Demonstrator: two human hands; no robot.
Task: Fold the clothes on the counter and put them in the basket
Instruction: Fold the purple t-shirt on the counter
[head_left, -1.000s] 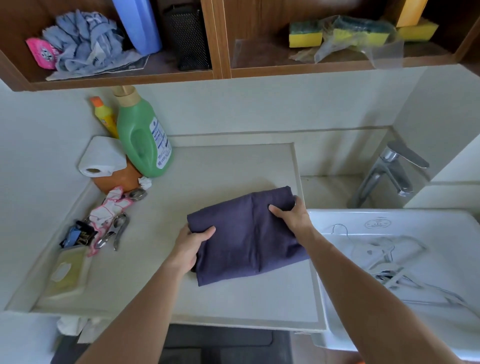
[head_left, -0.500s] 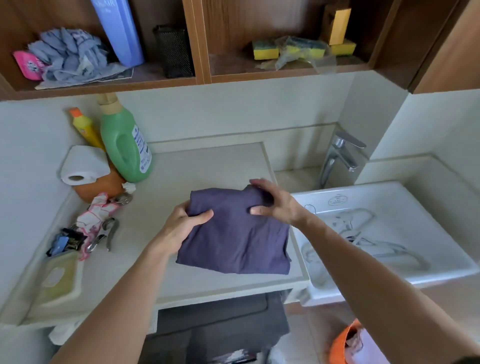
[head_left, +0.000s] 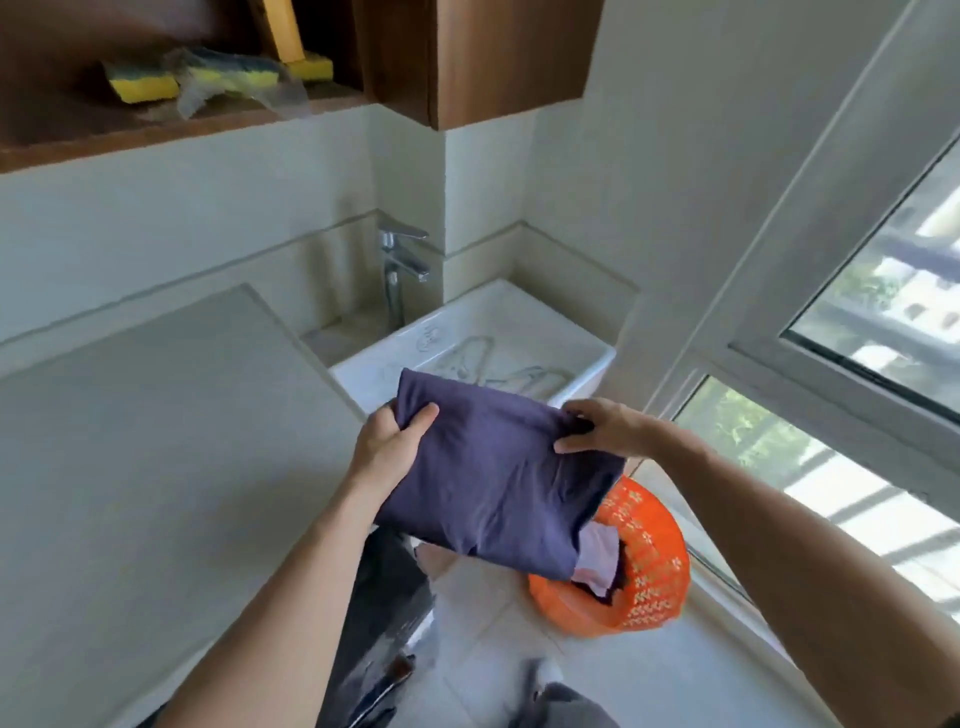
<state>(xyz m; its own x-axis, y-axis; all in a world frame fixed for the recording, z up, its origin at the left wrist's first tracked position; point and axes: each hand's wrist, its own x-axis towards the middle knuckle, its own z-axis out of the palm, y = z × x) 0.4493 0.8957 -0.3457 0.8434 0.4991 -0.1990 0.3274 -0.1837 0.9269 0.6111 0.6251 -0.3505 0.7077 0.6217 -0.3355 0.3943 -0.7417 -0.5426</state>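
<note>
Purple folded garment (head_left: 493, 467), gripped at its edges by left hand (head_left: 387, 447) and right hand (head_left: 605, 428), hangs above the orange basket (head_left: 649, 566).

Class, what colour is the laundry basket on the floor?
The basket is orange, with a pale pattern; head view.

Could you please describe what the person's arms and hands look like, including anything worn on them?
The left hand and right hand are bare: no gloves, and no rings, watch or bracelet visible. The left forearm and right forearm are uncovered to the frame's edge, so no sleeve shows.
</note>
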